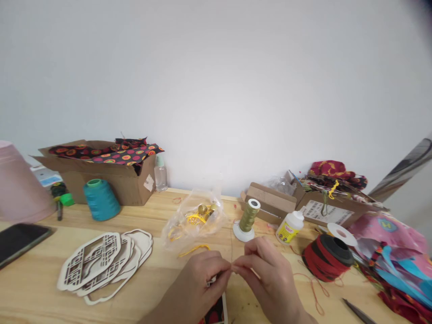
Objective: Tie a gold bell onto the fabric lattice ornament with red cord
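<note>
My left hand (205,276) is closed in a pinch, its fingertips meeting those of my right hand (268,274), which pinches too. A fine thread (231,247) runs down from beside the olive-green thread spool (249,217) to where the fingertips meet. Under my left hand lies a white-edged piece with dark patterned fabric (216,312), mostly hidden by the hand. Just beyond the fingers are a short yellow cord (194,249) and a clear plastic bag (216,202) holding yellow cord and gold-coloured pieces.
Stacked lattice cutouts (94,261) lie left, near a phone (23,240), teal thread cone (100,200) and fabric-filled box (111,184). On the right are a glue bottle (290,227), red-and-black ribbon roll (326,258), pointed metal tool (357,310) and cardboard box (337,211).
</note>
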Action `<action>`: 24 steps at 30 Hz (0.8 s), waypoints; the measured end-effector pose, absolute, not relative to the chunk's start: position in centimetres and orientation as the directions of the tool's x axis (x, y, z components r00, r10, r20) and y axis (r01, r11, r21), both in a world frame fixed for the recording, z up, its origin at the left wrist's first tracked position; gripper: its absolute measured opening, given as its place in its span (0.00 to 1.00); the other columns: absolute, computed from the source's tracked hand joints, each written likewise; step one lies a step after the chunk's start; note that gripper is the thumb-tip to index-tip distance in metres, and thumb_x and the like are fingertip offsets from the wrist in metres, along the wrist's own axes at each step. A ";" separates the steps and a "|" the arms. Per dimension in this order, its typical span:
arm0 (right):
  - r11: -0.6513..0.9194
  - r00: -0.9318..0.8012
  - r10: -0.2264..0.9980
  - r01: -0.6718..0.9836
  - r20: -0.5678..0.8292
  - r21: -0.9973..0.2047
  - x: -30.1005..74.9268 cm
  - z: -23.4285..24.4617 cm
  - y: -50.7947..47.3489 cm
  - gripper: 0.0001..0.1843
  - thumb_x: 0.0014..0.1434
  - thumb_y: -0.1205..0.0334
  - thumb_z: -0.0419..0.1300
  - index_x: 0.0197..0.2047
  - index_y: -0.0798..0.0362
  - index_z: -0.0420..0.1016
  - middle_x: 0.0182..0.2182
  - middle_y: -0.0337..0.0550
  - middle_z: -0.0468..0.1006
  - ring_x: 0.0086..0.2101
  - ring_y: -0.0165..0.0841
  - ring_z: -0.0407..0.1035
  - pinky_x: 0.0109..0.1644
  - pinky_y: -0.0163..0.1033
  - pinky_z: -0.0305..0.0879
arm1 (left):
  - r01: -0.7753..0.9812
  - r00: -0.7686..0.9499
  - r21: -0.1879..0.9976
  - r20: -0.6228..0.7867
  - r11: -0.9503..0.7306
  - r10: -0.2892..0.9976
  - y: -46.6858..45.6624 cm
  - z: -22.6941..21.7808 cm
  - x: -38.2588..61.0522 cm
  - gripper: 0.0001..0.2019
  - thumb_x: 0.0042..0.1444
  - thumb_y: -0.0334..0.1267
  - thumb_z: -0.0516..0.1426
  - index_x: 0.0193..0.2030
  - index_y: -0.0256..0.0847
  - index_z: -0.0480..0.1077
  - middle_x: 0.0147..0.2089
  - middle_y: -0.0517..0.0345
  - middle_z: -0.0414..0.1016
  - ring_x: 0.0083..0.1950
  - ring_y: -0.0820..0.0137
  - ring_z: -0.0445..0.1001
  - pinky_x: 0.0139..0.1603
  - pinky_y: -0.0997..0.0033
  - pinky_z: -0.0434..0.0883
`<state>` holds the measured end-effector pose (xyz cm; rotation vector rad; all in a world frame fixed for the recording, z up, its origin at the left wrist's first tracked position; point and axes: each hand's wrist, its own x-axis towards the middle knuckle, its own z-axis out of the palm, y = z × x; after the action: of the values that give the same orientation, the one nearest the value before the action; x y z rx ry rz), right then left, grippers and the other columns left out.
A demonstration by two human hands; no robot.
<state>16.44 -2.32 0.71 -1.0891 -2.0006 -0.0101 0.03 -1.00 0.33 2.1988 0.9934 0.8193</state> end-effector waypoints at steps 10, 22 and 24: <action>0.198 -0.211 0.964 0.158 0.163 -0.967 16.6 -0.1 -1.4 0.17 0.46 0.50 0.61 0.18 0.55 0.73 0.22 0.37 0.62 0.25 0.28 0.59 0.28 0.33 0.58 | 0.384 0.600 0.735 0.261 -0.558 0.756 -1.0 0.8 -0.1 0.14 0.56 0.37 0.48 0.23 0.38 0.69 0.20 0.64 0.59 0.25 0.75 0.60 0.27 0.79 0.58; 0.579 -0.160 0.776 0.565 0.610 -0.589 15.5 -1.9 -1.8 0.09 0.55 0.67 0.53 0.32 0.54 0.74 0.24 0.41 0.64 0.24 0.28 0.61 0.24 0.31 0.57 | 0.369 0.329 0.870 0.207 -0.327 0.921 -0.2 -0.1 -0.1 0.13 0.55 0.40 0.49 0.25 0.39 0.69 0.22 0.63 0.64 0.26 0.73 0.62 0.27 0.77 0.60; 0.598 -0.195 0.706 0.678 0.681 -0.427 15.5 -1.7 -2.1 0.08 0.54 0.68 0.54 0.30 0.53 0.74 0.21 0.40 0.66 0.21 0.27 0.61 0.23 0.30 0.54 | 0.398 0.325 0.844 0.237 -0.359 0.916 -0.1 -0.4 0.0 0.12 0.55 0.39 0.49 0.26 0.39 0.69 0.22 0.63 0.64 0.26 0.73 0.63 0.27 0.77 0.60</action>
<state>15.46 -2.11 -1.73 -1.1074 -1.9109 0.0391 0.04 -0.11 -0.37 1.9074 1.1571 0.9646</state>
